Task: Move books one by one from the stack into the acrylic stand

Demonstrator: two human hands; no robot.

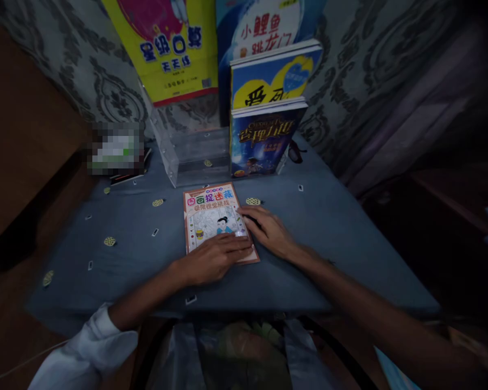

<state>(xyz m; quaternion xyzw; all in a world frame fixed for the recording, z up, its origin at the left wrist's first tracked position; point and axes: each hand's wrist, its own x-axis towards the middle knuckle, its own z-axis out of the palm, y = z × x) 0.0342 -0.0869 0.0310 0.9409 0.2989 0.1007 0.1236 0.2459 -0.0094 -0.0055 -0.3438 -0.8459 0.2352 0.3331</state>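
A thin picture book (210, 216) with an orange-brown border and colourful Chinese lettering lies on the table, cover up. My left hand (215, 257) rests flat across its lower part, fingers stretched out toward the right edge. At the book's right edge is my right hand (270, 230), its fingers extended and touching the cover's side. Neither hand grips the book. Part of the cover's lower half is hidden under the left hand.
Behind the book stands a clear acrylic rack (191, 157) holding upright books, with a dark blue book (264, 141) in front and a yellow workbook (179, 59) at the upper left. A blurred stack (117, 151) sits back left. Dark glasses (296, 153) lie behind the rack's right side. A patterned cloth covers the table (329, 216).
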